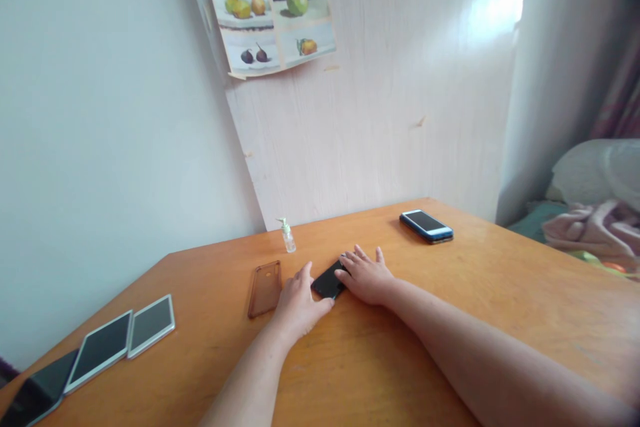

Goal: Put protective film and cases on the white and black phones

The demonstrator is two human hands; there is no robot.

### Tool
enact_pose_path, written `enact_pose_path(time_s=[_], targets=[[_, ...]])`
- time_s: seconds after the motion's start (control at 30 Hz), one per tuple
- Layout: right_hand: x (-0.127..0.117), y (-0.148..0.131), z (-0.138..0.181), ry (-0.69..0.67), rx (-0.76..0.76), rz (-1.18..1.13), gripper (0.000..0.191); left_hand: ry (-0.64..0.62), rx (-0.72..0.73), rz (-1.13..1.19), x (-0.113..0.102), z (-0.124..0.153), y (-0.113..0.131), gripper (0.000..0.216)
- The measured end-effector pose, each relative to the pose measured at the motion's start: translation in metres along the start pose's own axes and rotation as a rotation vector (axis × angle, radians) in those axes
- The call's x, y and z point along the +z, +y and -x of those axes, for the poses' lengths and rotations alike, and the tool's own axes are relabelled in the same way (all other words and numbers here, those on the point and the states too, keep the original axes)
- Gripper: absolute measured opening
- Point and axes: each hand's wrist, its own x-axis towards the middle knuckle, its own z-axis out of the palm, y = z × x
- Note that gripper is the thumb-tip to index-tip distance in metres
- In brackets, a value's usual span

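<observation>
Your left hand (299, 303) and right hand (367, 275) both rest flat, fingers spread, on a black phone (329, 280) lying on the table (450, 320) between them. A brown case (265, 289) lies just left; a small bottle (287, 236) stands behind.

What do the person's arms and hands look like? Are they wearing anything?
Both arms are bare, with no sleeves showing. The left hand and right hand wear no gloves, and no rings, watch or bracelet show. The fingers look short and rounded.
</observation>
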Motion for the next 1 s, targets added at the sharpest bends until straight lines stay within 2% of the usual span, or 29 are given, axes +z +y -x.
enact_pose_path(time_s=[0.1,0.17,0.23,0.37,0.43,0.67,0.73,0.87,0.93,1.0], targets=[[0.006,-0.016,0.010,0.007,-0.252,-0.015,0.055,-0.005,0.012,-0.032,0.000,-0.001,0.000,0.078],[0.007,-0.021,0.013,0.016,-0.362,-0.021,0.052,-0.003,0.023,-0.049,0.000,-0.001,0.000,0.071],[0.005,-0.016,0.011,0.032,-0.338,0.002,0.050,-0.002,0.037,-0.054,0.000,-0.001,0.000,0.068],[-0.001,0.006,0.000,0.056,-0.086,0.098,0.048,-0.016,0.057,-0.060,-0.002,-0.001,0.000,0.065],[0.000,0.008,0.000,0.056,-0.056,0.125,0.049,-0.018,0.067,-0.066,-0.002,-0.001,-0.001,0.062],[0.006,-0.024,0.023,0.021,-0.432,0.078,0.047,-0.032,0.104,-0.067,-0.004,0.000,-0.001,0.052],[0.002,-0.018,0.021,0.003,-0.377,0.096,0.046,-0.033,0.120,-0.071,-0.004,0.001,0.000,0.049],[-0.008,0.006,0.010,-0.013,-0.113,0.178,0.048,-0.025,0.117,-0.083,-0.004,0.002,0.002,0.050],[-0.008,0.008,0.009,-0.013,-0.077,0.192,0.050,-0.024,0.112,-0.085,-0.004,0.002,0.001,0.051],[-0.005,-0.002,0.015,-0.020,-0.120,0.195,0.051,-0.028,0.122,-0.079,-0.004,0.001,0.000,0.049]])
